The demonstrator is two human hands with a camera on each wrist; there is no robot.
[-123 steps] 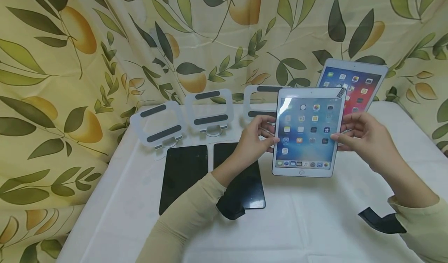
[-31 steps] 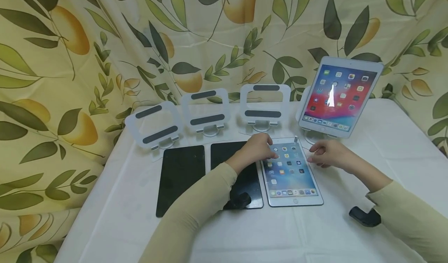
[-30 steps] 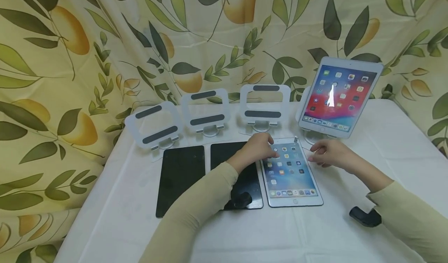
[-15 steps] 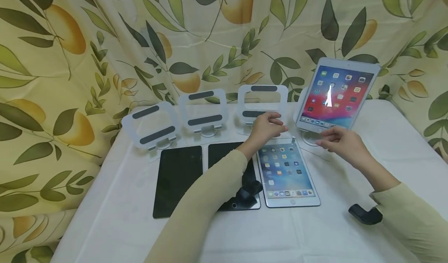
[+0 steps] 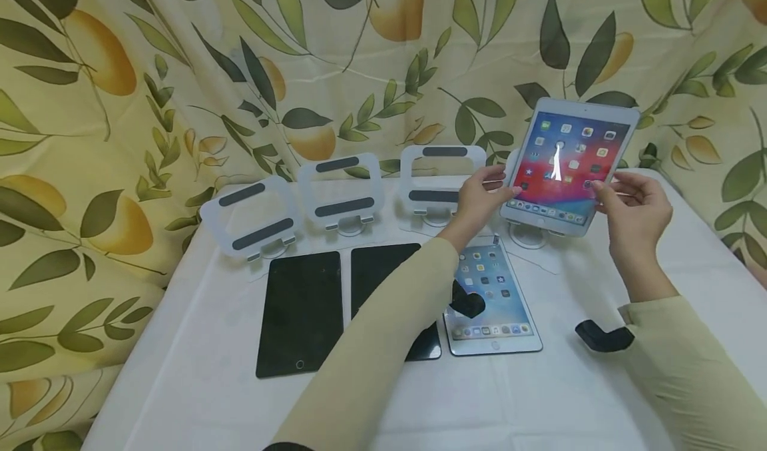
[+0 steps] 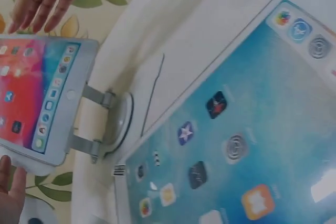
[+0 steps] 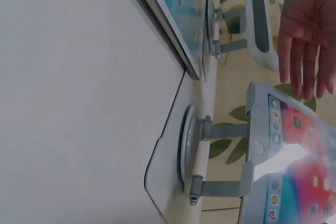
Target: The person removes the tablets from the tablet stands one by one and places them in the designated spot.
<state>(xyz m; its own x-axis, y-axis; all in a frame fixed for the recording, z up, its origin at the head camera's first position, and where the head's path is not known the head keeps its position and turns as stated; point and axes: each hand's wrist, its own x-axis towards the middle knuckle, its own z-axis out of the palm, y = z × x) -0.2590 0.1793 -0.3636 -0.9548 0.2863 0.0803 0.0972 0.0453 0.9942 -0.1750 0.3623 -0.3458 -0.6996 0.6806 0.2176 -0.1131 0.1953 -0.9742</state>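
Near edge of the worktop (image 5: 539,398): sleeves only. A little farther in, three tablets lie flat in a row: two dark tablets (image 5: 299,311) toward the left edge, one lit tablet (image 5: 493,291) just right of them, part-covered by the left forearm.

Beyond that row, toward the far right corner, the upright tablet (image 5: 569,164) sits propped on its stand (image 5: 527,236), screen lit and tilted back. It rests on the stand's lip; the wrist views show the hinge arms and the round foot flat on the worktop.

Left hand (image 5: 479,198) at the tablet's left edge, fingers (image 5: 500,171) loosely extended, touching or just short of the frame; cannot tell which. Right hand (image 5: 635,204) at the right edge, fingers lightly bent, tips at the bezel; no firm clasp visible on either side. Both hands read as released, holding nothing.

Judgement: the step is taking hold of the propped tablet from both sides. Done well, grip on the bezel only, thumbs off the glass, both hands closing together. Lift up off the lip before pulling forward, or the light stand may drag or tip.

Far edge, leftward: three empty stands (image 5: 338,194) in a line.
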